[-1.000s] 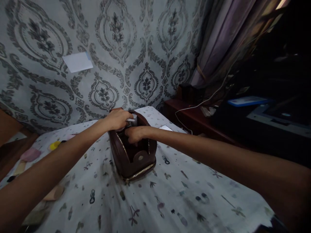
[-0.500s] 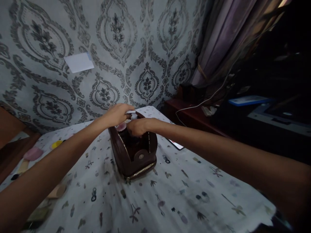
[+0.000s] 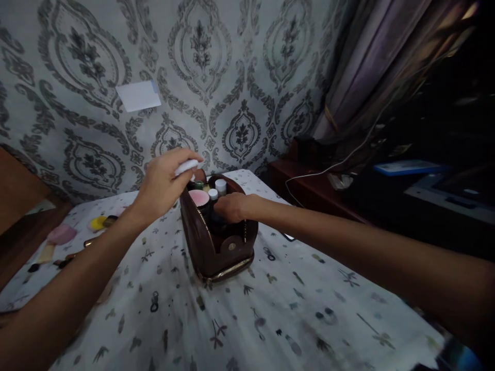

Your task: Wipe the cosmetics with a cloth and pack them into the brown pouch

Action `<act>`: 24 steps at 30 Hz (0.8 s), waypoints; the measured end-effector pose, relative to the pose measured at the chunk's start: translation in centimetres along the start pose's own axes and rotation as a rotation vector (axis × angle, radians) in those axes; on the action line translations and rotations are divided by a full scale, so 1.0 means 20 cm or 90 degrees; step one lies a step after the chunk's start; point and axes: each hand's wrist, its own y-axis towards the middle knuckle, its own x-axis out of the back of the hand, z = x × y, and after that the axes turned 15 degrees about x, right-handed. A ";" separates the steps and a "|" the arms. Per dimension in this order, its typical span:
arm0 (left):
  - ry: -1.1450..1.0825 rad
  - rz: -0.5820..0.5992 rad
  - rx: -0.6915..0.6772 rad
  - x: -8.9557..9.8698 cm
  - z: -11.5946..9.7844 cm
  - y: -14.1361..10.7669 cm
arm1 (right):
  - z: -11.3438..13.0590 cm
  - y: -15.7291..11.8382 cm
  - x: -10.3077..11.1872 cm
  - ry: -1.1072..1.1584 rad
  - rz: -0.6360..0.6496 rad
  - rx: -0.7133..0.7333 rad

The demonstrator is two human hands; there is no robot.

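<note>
A dark brown zip bag (image 3: 201,242) stands unzipped on the patterned white cloth. Inside it show a round pink lid (image 3: 199,197), two white caps, one of them a larger white cap (image 3: 220,185), and a green item near the back. My left hand (image 3: 166,178), raised over the bag's left back edge, grips a small white object (image 3: 186,167) between thumb and fingers. Reaching into the right side of the bag is my right hand (image 3: 231,207), its fingers bent down; whatever they hold, if anything, is hidden.
Left on the cloth (image 3: 278,309) lie a pink sponge (image 3: 62,234), a yellow round item (image 3: 97,222) and brushes, partly behind my left forearm. Part of a phone shows beyond my right forearm. A white cable (image 3: 332,164) crosses the red-brown furniture at right.
My left hand has lifted up and left from the bag with the white object in it. More of the bag's contents show. My right hand remains inside the bag.
</note>
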 end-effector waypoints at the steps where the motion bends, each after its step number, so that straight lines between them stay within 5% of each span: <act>1: -0.010 -0.011 0.014 0.03 0.00 -0.04 | 0.01 -0.01 0.01 -0.007 0.022 -0.006; 4: -0.043 -0.023 0.067 0.11 0.01 -0.17 | 0.05 -0.05 0.04 -0.034 0.067 -0.015; 7: -0.070 0.002 0.132 0.16 0.09 -0.34 | 0.11 -0.13 0.06 -0.070 0.026 0.002; 10: -0.066 0.049 0.207 0.17 0.24 -0.54 | 0.17 -0.23 0.05 -0.086 -0.096 0.003; 15: -0.060 0.051 0.360 0.17 0.48 -0.85 | 0.20 -0.37 -0.02 -0.043 -0.399 -0.133; 20: -0.100 0.058 0.422 0.14 0.56 -1.05 | 0.21 -0.41 -0.09 0.056 -0.508 -0.147; 24: -0.123 0.049 0.467 0.09 0.58 -1.15 | 0.33 -0.36 -0.15 0.176 -0.609 -0.060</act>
